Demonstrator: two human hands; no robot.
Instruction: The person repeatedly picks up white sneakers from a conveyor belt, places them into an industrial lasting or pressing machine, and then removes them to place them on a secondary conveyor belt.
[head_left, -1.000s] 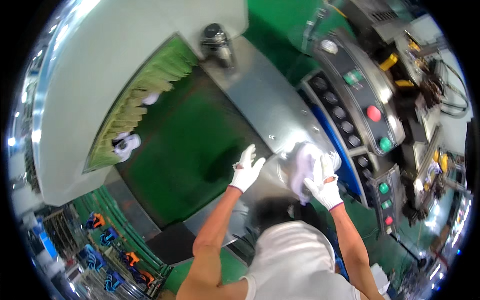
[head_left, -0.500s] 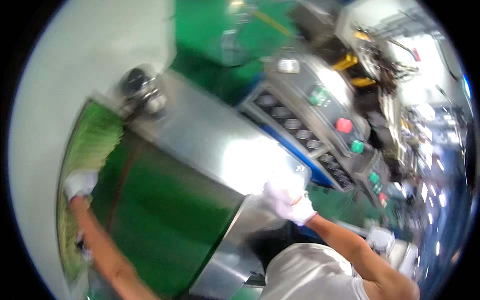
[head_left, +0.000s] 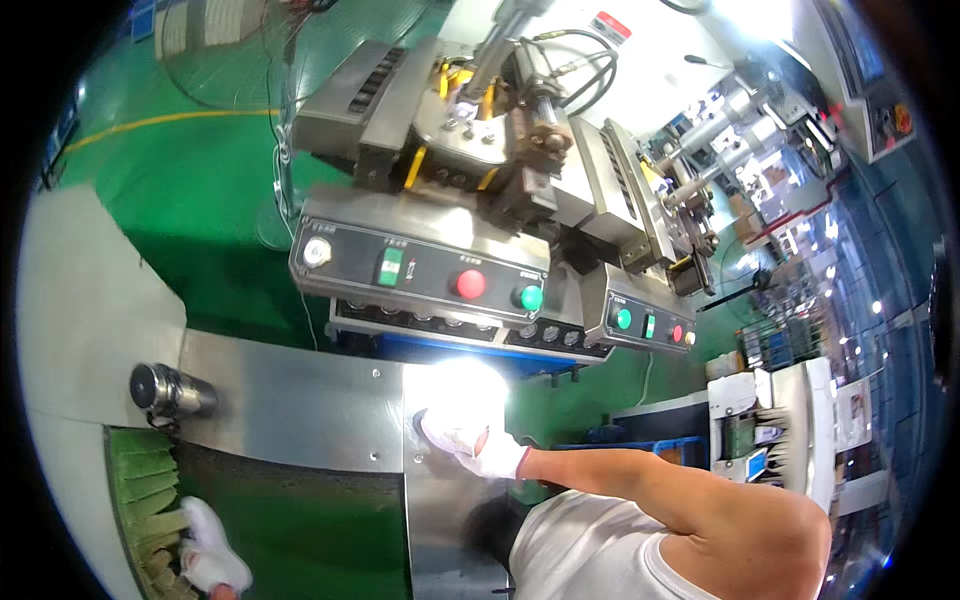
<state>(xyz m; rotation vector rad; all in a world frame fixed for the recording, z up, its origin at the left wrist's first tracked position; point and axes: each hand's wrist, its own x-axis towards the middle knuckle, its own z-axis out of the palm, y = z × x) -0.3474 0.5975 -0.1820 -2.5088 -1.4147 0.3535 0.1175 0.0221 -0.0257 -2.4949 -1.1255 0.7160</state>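
Flat silver metal table (head_left: 300, 400) edges dark-green belt (head_left: 320, 540) at 12 and 3 o'clock. White elongated shoe-shaped piece (head_left: 210, 530), view's 8 o'clock, axis 11-to-5, lies 1 o'clock from white-gloved left hand (head_left: 205, 572), nearest, fingers clamped on it, I judge. White-gloved right hand (head_left: 490, 455) touches pale rounded piece (head_left: 436, 427), 10 o'clock; grip, I cannot tell.
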